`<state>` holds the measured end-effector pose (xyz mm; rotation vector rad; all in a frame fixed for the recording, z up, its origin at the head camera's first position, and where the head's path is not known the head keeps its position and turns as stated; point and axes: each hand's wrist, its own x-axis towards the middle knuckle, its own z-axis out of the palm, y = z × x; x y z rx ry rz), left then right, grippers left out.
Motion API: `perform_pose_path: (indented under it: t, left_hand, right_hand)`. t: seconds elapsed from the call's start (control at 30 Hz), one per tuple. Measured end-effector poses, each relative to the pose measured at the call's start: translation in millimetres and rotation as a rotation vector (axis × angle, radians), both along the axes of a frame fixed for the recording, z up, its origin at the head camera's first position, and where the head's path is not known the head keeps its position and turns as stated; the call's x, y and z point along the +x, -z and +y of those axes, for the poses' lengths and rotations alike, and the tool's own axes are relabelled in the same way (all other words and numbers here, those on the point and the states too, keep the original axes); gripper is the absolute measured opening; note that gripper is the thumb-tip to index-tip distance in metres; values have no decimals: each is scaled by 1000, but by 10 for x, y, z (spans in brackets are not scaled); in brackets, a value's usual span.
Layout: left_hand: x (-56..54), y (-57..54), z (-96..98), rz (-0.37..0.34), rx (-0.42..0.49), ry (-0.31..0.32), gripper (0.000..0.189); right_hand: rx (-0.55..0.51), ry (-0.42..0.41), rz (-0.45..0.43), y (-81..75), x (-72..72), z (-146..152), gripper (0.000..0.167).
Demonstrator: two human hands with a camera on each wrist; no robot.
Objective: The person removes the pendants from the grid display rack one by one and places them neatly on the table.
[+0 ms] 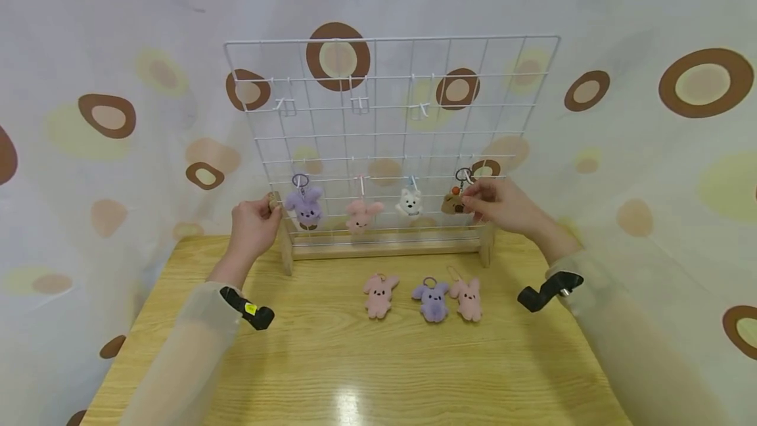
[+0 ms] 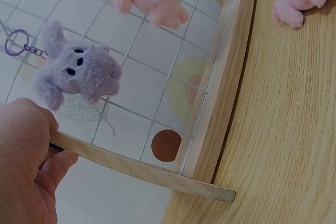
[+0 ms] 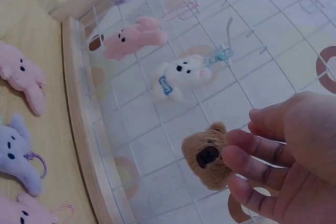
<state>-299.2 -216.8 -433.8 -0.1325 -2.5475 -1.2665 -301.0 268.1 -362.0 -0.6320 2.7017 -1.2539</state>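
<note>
My left hand (image 1: 253,225) grips the wooden side post (image 2: 131,166) of a white wire grid rack (image 1: 390,133) at its left end. At the right end, the fingertips of my right hand (image 1: 503,206) touch a brown plush animal keychain (image 3: 210,156), which hangs from a hook by a dark ring with an orange bead. The fingers look relaxed, and part of the plush is hidden behind them. Along the same row hang a purple plush keychain (image 1: 304,206) near my left hand, a pink plush keychain (image 1: 362,214) and a white plush keychain (image 1: 409,202).
On the wooden table (image 1: 331,360), before the rack's base bar (image 1: 384,248), lie a pink plush rabbit (image 1: 378,296), a purple plush (image 1: 434,301) and another pink rabbit (image 1: 470,298). Higher on the grid sit bare white hooks (image 1: 359,104). A patterned cloth (image 1: 639,169) hangs behind.
</note>
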Motion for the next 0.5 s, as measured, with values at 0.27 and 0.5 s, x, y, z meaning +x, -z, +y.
perform_pose_path:
  t: [0.27,0.5]
  left_hand:
    - [-41,3,5,30,-17,-1,29]
    - [-41,29,-7,21,-25,-11,28]
  right_hand:
    - [0,67,-9,-69,-147,38,25]
    - [12,132,-23,-92,-213,14,31]
